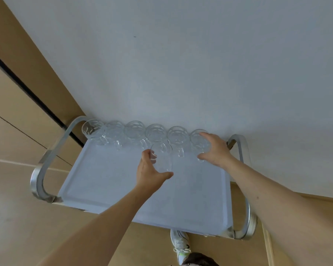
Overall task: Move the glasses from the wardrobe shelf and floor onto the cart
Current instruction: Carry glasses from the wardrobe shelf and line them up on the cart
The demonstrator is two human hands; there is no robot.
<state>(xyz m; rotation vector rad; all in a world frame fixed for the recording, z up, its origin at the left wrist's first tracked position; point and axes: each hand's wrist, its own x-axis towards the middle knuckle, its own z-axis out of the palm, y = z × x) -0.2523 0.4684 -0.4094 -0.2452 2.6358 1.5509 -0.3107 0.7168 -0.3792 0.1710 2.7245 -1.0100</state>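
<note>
Left hand (149,169) grip curled round a glass (161,158) over the cart (104,181), right hand (213,150) grip clasping the end glass (198,140)

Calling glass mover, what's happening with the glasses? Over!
Left hand grips one glass over the cart tray. Right hand holds the last glass in the row. Six glasses lined along the wall. Nothing blocking.

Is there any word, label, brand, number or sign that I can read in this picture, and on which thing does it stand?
No readable text is in this view.
The cart tray is plain.
The clear glasses show only a cut pattern, no lettering.
The wall has one small dark speck, not a sign.
The white shoe has marks too small and blurred to read.
</note>
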